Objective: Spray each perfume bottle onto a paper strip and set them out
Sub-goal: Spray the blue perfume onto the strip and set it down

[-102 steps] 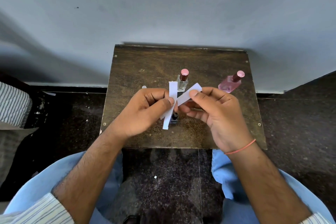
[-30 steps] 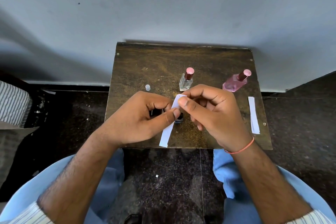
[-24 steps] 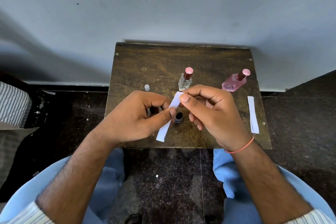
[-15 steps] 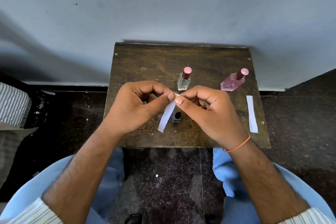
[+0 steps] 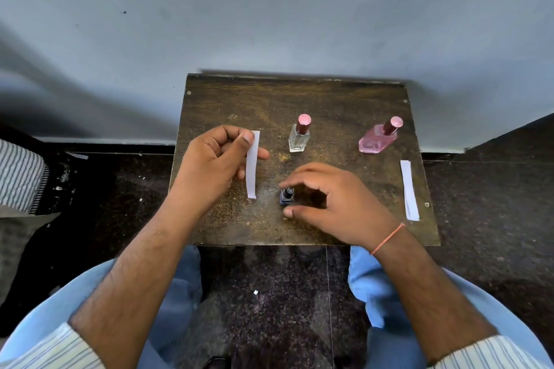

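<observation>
My left hand (image 5: 214, 165) pinches the top of a white paper strip (image 5: 252, 168), which hangs down over the left part of the small wooden table (image 5: 329, 99). My right hand (image 5: 332, 204) hovers with its fingers spread around a small dark blue bottle (image 5: 286, 196) without a cap, thumb and forefinger close to it but not gripping. A clear square bottle with a pink cap (image 5: 299, 136) stands at the middle back. A pink faceted bottle with a pink cap (image 5: 379, 138) stands at the back right. Another white strip (image 5: 409, 190) lies by the right edge.
The table stands against a grey wall (image 5: 269, 9) on a dark speckled floor (image 5: 263, 293). My knees in light blue trousers (image 5: 368, 272) flank its front edge. A striped sleeve of another person (image 5: 18, 177) shows at the far left.
My two hands held the strip together; now the left hand alone has carried it to the left, and the right hand has let go and dropped to the small dark bottle.
</observation>
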